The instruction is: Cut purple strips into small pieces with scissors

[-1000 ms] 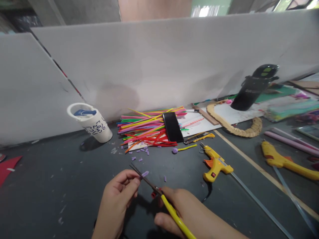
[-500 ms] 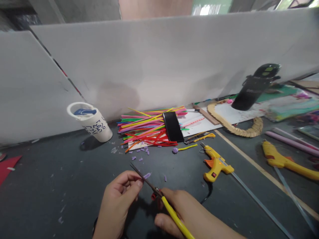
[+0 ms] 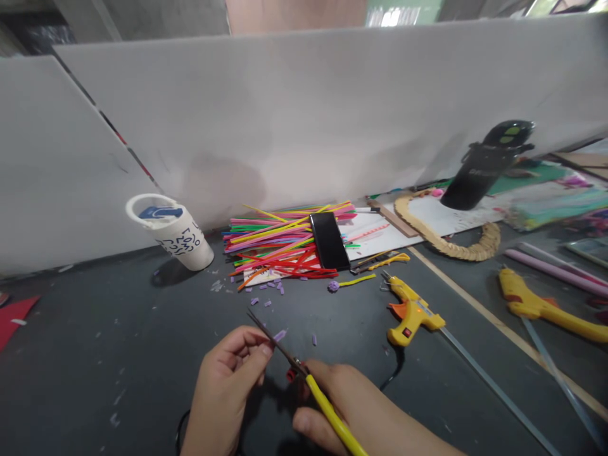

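Note:
My right hand (image 3: 351,405) grips a pair of scissors (image 3: 327,408) with a yellow handle. Their thin dark blades point up and to the left, crossing in front of my left fingertips. My left hand (image 3: 228,386) pinches at the blades, and a short purple strip (image 3: 280,335) sticks out just past them; its other end is hidden by the fingers and blades. Several small purple offcuts (image 3: 267,303) lie on the dark table beyond. A purple ball on a yellow stem (image 3: 334,286) rests farther off, to the right of the offcuts.
Colourful pipe cleaners (image 3: 270,237) lie behind, partly under a phone (image 3: 329,240). Right are a yellow glue gun (image 3: 411,313), a second glue gun (image 3: 527,297), a curved straw-coloured piece (image 3: 475,250) and a black bottle (image 3: 482,171). A white cup (image 3: 183,240) stands left, before a white partition (image 3: 294,126).
Almost nothing differs. The view has shifted very slightly, while both hands, the scissors and the purple strip keep nearly the same positions.

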Demonstrator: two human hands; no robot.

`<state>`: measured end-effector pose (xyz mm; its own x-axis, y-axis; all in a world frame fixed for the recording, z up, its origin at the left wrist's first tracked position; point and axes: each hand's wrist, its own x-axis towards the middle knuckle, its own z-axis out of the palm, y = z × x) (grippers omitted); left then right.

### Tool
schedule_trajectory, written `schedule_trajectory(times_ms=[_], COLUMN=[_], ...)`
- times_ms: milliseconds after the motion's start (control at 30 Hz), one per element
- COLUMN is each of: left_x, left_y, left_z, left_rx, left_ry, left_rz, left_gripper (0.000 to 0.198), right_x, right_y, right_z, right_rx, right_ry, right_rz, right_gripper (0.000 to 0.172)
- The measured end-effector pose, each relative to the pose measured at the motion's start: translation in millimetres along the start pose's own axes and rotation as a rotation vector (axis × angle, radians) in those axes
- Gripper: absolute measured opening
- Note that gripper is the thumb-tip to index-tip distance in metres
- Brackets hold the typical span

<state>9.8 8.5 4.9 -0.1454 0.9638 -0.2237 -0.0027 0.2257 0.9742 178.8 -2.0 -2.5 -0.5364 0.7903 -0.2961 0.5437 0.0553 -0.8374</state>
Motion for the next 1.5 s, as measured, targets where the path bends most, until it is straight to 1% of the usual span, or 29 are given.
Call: schedule_trajectory(times_ms=[200, 400, 500, 633, 700, 733, 800, 867, 900, 967, 1067, 1200, 1300, 1400, 1500], left_x=[1.3, 3.6, 5.6, 8.2, 9.1, 9.2, 9.0, 8.1, 7.6, 6.9, 6.5, 6.9, 7.7, 9.2, 11.0], left_y=[0.5, -10.7, -16.3, -18.6, -19.1, -19.7, -21.7, -24.3, -25.6, -28.0, -31.0, -33.0, -30.7, -25.5, -19.6], left_z=[0.0, -2.5, -1.8, 0.2, 1.6, 2.5, 5.0, 7.8, 9.1, 11.2, 13.0, 13.0, 12.0, 9.5, 4.4], left_rx=[-0.004, -0.036, -0.083, -0.135, -0.122, -0.103, -0.057, -0.019, -0.011, -0.014, -0.031, -0.031, -0.021, -0.047, -0.103], left_ry=[-0.015, -0.049, -0.031, -0.032, -0.081, -0.126, -0.236, -0.332, -0.363, -0.397, -0.411, -0.430, -0.422, -0.365, -0.245], left_rz=[-0.031, -0.042, -0.101, -0.183, -0.202, -0.213, -0.246, -0.292, -0.312, -0.326, -0.331, -0.344, -0.347, -0.315, -0.228], left_gripper=[0.011, 0.015, 0.017, 0.022, 0.023, 0.023, 0.023, 0.025, 0.026, 0.027, 0.029, 0.027, 0.024, 0.023, 0.024], right_x=[0.2, 0.7, 0.5, 2.9, 6.3, 8.4, 12.4, 15.3, 16.0, 16.1, 15.0, 15.6, 16.8, 15.4, 11.1], right_y=[1.0, -0.3, -0.5, 2.3, 5.9, 8.0, 12.1, 15.2, 16.3, 17.5, 17.7, 17.4, 17.1, 16.8, 14.9], right_z=[1.7, 5.9, 8.4, 8.9, 7.1, 5.7, 2.6, 0.5, 0.1, 0.8, 3.9, 6.1, 3.8, -1.4, -6.7], right_rx=[-0.015, -0.016, 0.009, 0.051, 0.107, 0.142, 0.185, 0.181, 0.166, 0.150, 0.138, 0.113, 0.113, 0.137, 0.074], right_ry=[0.002, -0.019, -0.021, 0.004, 0.041, 0.077, 0.174, 0.271, 0.310, 0.345, 0.354, 0.367, 0.381, 0.321, 0.206], right_rz=[0.014, 0.069, 0.082, 0.062, 0.059, 0.059, 0.047, 0.028, 0.014, -0.021, -0.050, -0.049, -0.027, -0.029, 0.006], right_gripper=[0.046, 0.038, 0.032, 0.029, 0.028, 0.025, 0.016, 0.004, 0.003, 0.007, 0.006, 0.007, 0.008, 0.016, 0.030])
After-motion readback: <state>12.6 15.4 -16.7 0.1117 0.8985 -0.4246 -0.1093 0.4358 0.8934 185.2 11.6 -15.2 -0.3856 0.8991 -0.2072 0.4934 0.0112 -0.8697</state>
